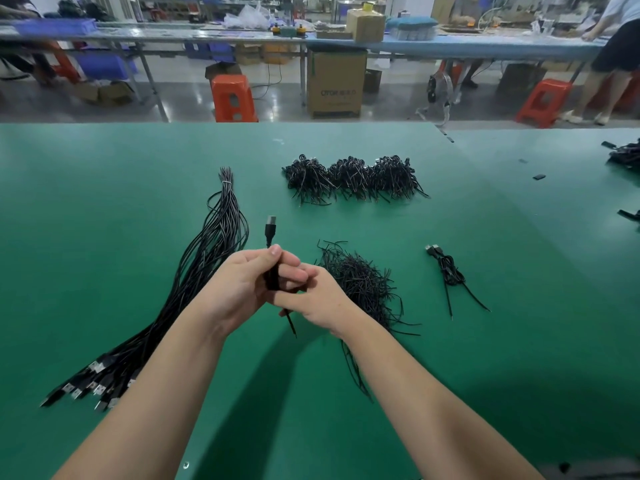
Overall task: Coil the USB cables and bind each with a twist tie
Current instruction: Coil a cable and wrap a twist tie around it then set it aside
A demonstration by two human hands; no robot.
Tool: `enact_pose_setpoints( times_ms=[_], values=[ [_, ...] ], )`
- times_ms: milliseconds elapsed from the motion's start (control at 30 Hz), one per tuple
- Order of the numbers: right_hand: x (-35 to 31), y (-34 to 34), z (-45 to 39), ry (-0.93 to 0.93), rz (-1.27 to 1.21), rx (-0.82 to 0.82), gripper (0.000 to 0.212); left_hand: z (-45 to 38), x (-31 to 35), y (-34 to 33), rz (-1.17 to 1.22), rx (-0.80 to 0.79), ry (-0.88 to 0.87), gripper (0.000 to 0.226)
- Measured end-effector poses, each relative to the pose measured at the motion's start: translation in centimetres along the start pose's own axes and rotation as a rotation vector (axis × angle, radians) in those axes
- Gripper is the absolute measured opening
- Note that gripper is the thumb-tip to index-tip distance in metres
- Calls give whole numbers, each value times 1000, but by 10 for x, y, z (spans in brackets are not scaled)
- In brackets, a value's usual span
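Above the green table (450, 341), my left hand (242, 285) grips a coiled black USB cable (270, 233); its plug sticks up past my thumb. My right hand (317, 296) pinches the same coil from the right, and a thin black end pokes down below the fingers. To the left lies a long bundle of uncoiled USB cables (204, 271), tied near its far end, plugs toward me. A heap of black twist ties (360, 282) sits just right of my hands. One coiled, bound cable (450, 271) lies further right. A row of finished coils (353, 178) is piled at the back.
More black cable pieces (623, 157) lie at the table's far right edge. Beyond the table stand orange stools (232, 98), cardboard boxes (336, 84) and another long workbench (450, 46), with a person standing at the right.
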State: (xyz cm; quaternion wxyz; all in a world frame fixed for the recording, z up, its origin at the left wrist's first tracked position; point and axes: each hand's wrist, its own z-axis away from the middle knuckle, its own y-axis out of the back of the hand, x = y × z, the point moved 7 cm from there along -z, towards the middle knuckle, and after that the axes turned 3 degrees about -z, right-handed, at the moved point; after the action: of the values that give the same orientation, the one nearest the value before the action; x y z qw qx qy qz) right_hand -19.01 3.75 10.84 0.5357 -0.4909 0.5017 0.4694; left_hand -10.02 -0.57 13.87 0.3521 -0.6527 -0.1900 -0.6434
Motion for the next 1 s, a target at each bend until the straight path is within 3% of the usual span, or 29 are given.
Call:
enact_pose_setpoints(
  times_ms=[67,167,233,333,400,567,767,1000],
  values=[
    [-2,5,0,0,72,49,18,0,5,1,-43,-23,-16,34],
    [-7,15,0,51,402,123,17,-1,5,5,-190,72,-21,37],
    [-10,19,1,101,565,148,16,-2,5,9,-468,228,-37,38],
    [-10,18,-1,103,604,120,15,3,18,13,-1080,483,-123,38],
    [-7,13,-1,91,669,65,13,5,20,11,-1211,503,-145,39],
    [0,9,5,74,915,-4,17,-3,10,16,-1156,398,-62,34],
    [8,14,10,11,937,-8,22,-5,10,16,-1076,241,-127,24],
    [12,5,11,19,942,-26,19,-8,8,19,-1058,240,-105,24]
  ],
)
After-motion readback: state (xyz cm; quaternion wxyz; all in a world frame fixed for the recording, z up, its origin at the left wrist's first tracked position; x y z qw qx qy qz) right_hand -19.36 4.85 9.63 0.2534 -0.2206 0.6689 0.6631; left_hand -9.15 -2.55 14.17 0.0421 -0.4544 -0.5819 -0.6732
